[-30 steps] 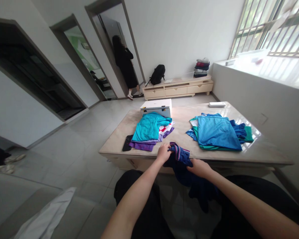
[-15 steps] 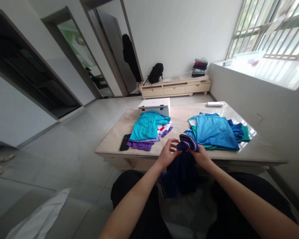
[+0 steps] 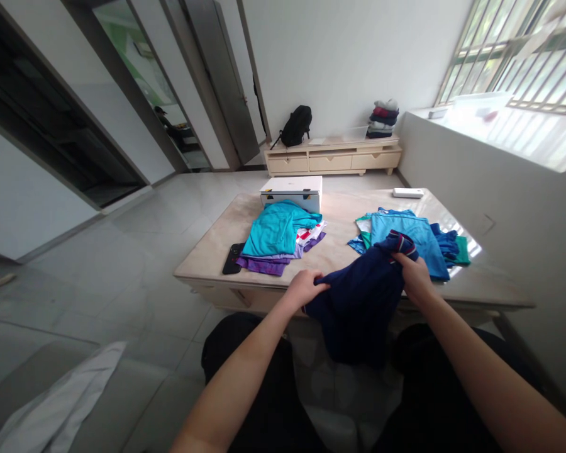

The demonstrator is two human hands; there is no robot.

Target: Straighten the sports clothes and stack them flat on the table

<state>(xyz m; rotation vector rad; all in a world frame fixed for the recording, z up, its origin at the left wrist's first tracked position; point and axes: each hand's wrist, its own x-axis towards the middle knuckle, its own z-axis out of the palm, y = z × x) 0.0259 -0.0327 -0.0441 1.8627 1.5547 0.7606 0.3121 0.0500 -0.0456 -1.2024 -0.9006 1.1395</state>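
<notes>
A navy shirt (image 3: 358,302) with a red-and-white striped collar hangs between my hands at the table's front edge. My left hand (image 3: 305,289) is closed on its left side. Near the collar, my right hand (image 3: 416,277) grips the same shirt; some of its fingers are hidden by cloth. Beyond the right hand lies a pile topped by a light blue garment (image 3: 422,242), with blue and green cloth showing beneath. To the left, a teal garment (image 3: 276,229) rests on purple and red-and-white clothes.
On the marble-look table (image 3: 207,251) are a black phone (image 3: 233,258), a white box (image 3: 290,189) and a small white device (image 3: 408,193). A low cabinet (image 3: 330,162) at the far wall carries a black backpack (image 3: 297,126) and folded clothes (image 3: 383,119). White cloth (image 3: 70,402) lies lower left.
The navy shirt, bunched before, is now spread wider. My right hand has moved right and up with the collar, and my left slightly left. The person in the far doorway has mostly gone from sight.
</notes>
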